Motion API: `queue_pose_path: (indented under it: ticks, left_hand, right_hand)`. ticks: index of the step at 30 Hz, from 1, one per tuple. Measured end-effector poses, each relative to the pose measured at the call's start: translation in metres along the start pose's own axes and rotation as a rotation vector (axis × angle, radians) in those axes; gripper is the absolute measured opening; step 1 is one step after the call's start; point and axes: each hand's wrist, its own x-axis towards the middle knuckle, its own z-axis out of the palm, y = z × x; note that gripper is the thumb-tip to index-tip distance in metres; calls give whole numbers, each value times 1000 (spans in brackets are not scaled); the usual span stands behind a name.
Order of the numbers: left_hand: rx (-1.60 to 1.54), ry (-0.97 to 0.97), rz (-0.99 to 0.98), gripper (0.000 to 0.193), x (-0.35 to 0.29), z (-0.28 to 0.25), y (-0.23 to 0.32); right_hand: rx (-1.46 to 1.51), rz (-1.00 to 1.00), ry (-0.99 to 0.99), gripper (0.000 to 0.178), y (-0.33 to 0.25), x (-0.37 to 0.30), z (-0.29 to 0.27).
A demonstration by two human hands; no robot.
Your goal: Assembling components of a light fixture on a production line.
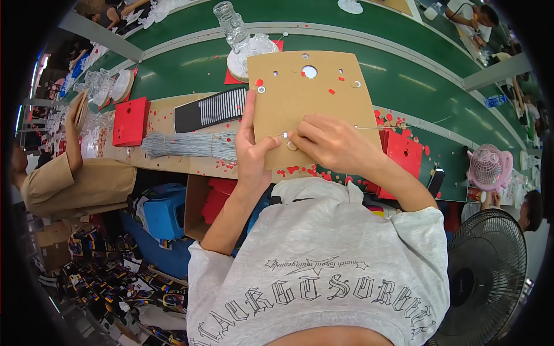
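Observation:
A tan cardboard panel (314, 98) with a large round hole and several smaller holes is tilted up before me. My left hand (254, 151) grips its lower left edge, thumb on the front face. Against the panel's lower part, my right hand (324, 138) pinches a thin pale wire (404, 126), whose long end sticks out to the right. The fingers of both hands nearly meet beside a small slot near the lower edge. Red paper scraps (332, 91) lie on the panel. What is behind the panel is hidden.
Left on the bench are a grey wire bundle (187, 145), a black-and-white striped strip stack (210, 109) and red sheets (130, 122). More red sheets (404, 153) lie right. Beyond stand a clear plastic piece (232, 29) and a pink fan (489, 167). A co-worker (75, 179) is at left.

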Motion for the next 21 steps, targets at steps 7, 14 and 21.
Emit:
queue_pose_path:
  ticks: [7, 14, 21]
  left_hand:
    - [39, -28, -20, 102, 4, -6, 4]
    - [36, -30, -12, 101, 5, -4, 2]
    - [83, -31, -3, 102, 0, 0, 0]
  right_hand:
    - [170, 119, 49, 31, 15, -9, -6]
    - [109, 129, 58, 31, 11, -10, -1]
    - [43, 91, 106, 27, 4, -7, 11]
